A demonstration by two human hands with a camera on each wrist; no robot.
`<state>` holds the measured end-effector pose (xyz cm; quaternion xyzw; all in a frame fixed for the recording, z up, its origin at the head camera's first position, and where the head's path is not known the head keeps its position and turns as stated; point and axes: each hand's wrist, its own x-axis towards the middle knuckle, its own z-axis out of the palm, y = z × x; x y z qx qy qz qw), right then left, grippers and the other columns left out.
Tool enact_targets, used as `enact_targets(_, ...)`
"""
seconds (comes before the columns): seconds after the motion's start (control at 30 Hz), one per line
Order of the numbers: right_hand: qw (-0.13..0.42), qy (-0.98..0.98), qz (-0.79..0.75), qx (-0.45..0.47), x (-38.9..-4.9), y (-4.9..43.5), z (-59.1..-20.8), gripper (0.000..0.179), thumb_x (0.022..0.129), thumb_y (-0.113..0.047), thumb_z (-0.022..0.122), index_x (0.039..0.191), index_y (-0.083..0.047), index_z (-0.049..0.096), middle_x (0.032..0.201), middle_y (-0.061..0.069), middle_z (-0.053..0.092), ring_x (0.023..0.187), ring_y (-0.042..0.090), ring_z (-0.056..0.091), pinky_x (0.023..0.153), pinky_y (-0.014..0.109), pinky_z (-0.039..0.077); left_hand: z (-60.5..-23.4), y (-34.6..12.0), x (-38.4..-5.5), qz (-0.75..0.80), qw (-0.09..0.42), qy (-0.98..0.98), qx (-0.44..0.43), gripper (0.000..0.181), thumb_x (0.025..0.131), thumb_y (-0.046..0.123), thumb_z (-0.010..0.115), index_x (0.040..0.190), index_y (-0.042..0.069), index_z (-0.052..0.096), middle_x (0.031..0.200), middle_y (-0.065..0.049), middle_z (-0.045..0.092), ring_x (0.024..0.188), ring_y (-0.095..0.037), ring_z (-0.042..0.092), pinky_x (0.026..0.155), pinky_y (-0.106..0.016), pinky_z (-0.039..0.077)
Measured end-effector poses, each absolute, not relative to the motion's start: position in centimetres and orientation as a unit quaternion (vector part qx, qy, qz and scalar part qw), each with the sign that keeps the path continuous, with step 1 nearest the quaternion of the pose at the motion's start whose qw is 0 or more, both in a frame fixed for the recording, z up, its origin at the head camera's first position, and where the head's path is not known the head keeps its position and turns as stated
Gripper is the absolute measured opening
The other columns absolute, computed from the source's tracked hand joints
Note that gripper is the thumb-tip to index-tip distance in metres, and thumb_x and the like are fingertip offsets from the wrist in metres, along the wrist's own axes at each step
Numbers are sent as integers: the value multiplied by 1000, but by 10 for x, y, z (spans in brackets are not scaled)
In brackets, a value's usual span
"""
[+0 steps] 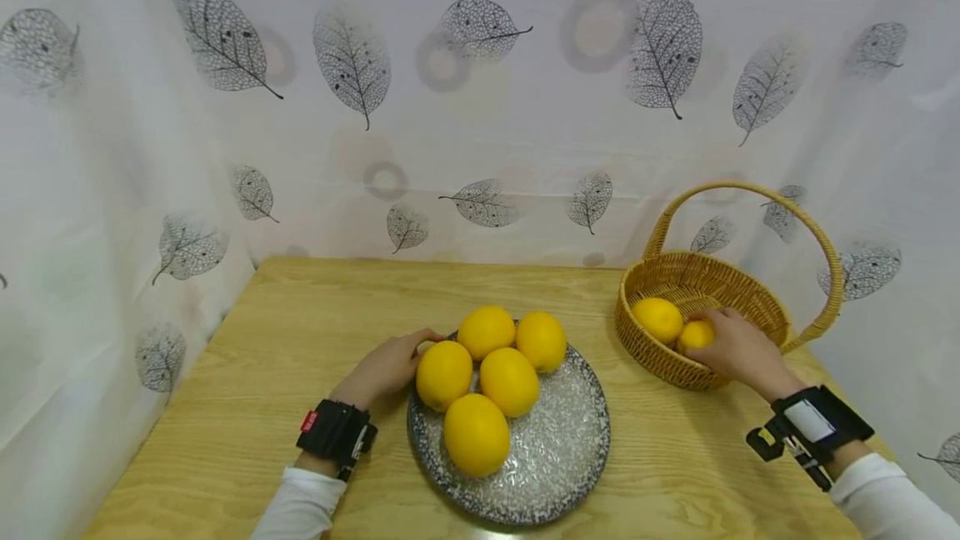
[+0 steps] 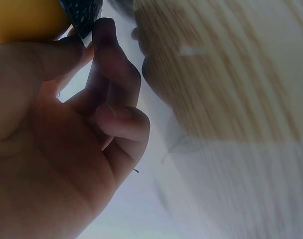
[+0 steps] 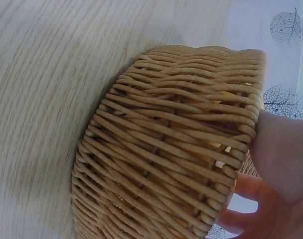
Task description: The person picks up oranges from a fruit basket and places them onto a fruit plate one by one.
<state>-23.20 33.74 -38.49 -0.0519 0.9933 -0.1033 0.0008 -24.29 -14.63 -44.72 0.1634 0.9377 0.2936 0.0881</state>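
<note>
A round speckled grey plate (image 1: 558, 440) with a dark rim carries several yellow citrus fruits (image 1: 477, 435), grouped on its left and far side. My left hand (image 1: 390, 367) is at the plate's left edge; in the left wrist view its thumb and forefinger pinch the dark rim (image 2: 84, 17), close under a fruit (image 2: 27, 20). My right hand (image 1: 738, 348) reaches over the near rim of a wicker basket (image 1: 651, 357) and grips a yellow citrus fruit (image 1: 696, 335) inside it. Another fruit (image 1: 657, 320) lies beside that one. In the right wrist view the basket wall mostly hides the held fruit.
The basket's tall arched handle (image 1: 750, 187) rises over its far side. All stands on a light wooden table (image 1: 337, 298). A pale curtain with leaf prints (image 1: 480, 132) hangs behind the table and along both sides.
</note>
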Motion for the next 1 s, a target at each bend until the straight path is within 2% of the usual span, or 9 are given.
enact_targets(0.23,-29,993,-105,-52,-229,338,-386,62,77,-32,73,124,6,58,115,40,54,88,48,58,62,54,51,-447,-146,-243,291,92,939,160,39,97,9,47,134,17,58,124,-17,69,108,-27,62,100,-53,51)
enact_targets(0.37,-37,992,-107,-51,-226,339,-386,64,77,-31,74,126,6,57,115,40,54,89,49,57,63,54,51,-448,-145,-242,299,99,936,154,39,98,9,46,134,17,58,126,-17,68,112,-28,61,101,-53,50)
enact_targets(0.6,-55,990,-115,-56,-221,336,-379,65,76,-31,74,127,5,56,110,37,54,83,44,55,59,46,48,-448,-144,-241,297,95,938,149,39,97,7,47,134,16,58,126,-17,68,111,-27,61,101,-54,50)
enact_targets(0.77,-76,988,-119,-64,-216,332,-375,64,76,-28,75,129,3,55,118,39,51,93,51,53,62,52,47,-450,-144,-241,291,92,940,150,39,97,7,47,133,16,58,126,-17,68,110,-27,62,100,-53,51)
enact_targets(1.0,-101,985,-118,-72,-210,324,-369,62,76,-26,75,128,0,56,123,39,50,98,54,49,65,56,47,-446,-143,-242,289,97,941,145,38,97,8,48,133,18,58,122,-18,70,104,-25,62,99,-53,52)
